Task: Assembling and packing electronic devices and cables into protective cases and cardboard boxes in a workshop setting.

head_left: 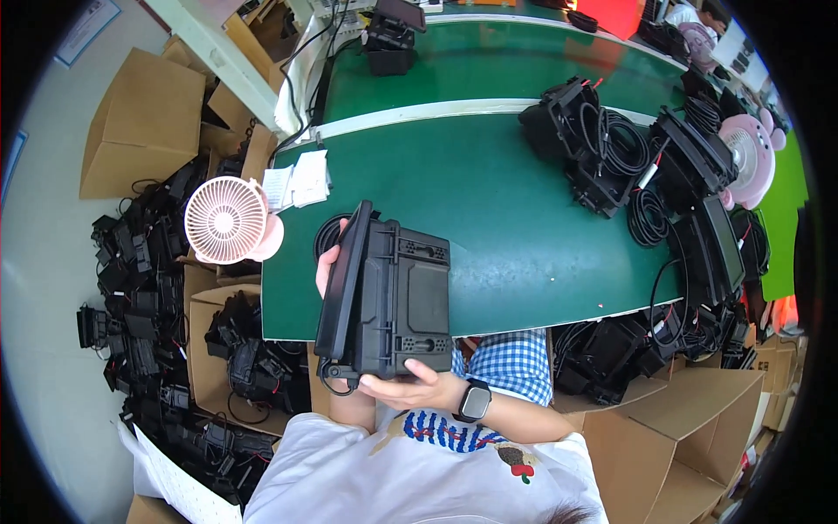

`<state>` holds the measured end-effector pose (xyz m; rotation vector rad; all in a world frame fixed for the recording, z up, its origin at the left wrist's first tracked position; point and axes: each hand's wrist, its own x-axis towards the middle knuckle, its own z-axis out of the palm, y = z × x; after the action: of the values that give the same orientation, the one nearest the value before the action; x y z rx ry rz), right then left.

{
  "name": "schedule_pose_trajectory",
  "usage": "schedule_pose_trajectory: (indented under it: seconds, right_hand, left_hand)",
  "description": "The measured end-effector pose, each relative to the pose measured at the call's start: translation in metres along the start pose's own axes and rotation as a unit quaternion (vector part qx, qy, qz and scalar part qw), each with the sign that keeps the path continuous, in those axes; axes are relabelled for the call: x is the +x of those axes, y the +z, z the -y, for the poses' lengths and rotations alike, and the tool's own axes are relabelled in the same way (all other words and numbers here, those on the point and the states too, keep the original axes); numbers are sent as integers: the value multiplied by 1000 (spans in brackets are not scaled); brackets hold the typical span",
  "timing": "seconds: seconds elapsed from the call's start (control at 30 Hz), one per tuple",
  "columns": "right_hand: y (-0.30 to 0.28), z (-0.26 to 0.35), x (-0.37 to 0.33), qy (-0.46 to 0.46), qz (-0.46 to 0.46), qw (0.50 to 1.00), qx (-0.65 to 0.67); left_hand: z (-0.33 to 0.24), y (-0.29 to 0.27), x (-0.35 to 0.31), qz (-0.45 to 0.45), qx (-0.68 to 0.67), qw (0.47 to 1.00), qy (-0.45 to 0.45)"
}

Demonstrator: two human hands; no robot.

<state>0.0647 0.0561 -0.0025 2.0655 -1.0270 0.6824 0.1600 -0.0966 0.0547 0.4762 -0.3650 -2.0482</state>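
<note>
Right of the pink fan (223,220), the black cased device (403,297) sat between both hands: left hand (326,267) curled round its fan-side edge, right hand (408,389) clasping its lower end; probably stiff, fairly heavy, best gripped by the case rather than the flat panel (343,288)

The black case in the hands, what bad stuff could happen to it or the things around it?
The black case might slip and bump the green table: the right hand grips just its lower end, with the left hand at its side. Its small cable loop could snag. The pink fan, by the table's left edge, might get knocked.
</note>
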Motion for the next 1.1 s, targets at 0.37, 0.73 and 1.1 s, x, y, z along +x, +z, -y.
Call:
schedule_pose_trajectory:
  seconds: [0.37,0.73,1.1]
  right_hand:
    - [13,6,-12,-39,-9,997,-65]
    - [3,-39,-35,139,-69,984,83]
    - [-17,-99,-58,227,-13,964,139]
  left_hand:
    - [6,-15,5,29,-71,997,4]
    - [10,-21,15,-7,116,991,74]
    - [42,0,-4,27,460,835,301]
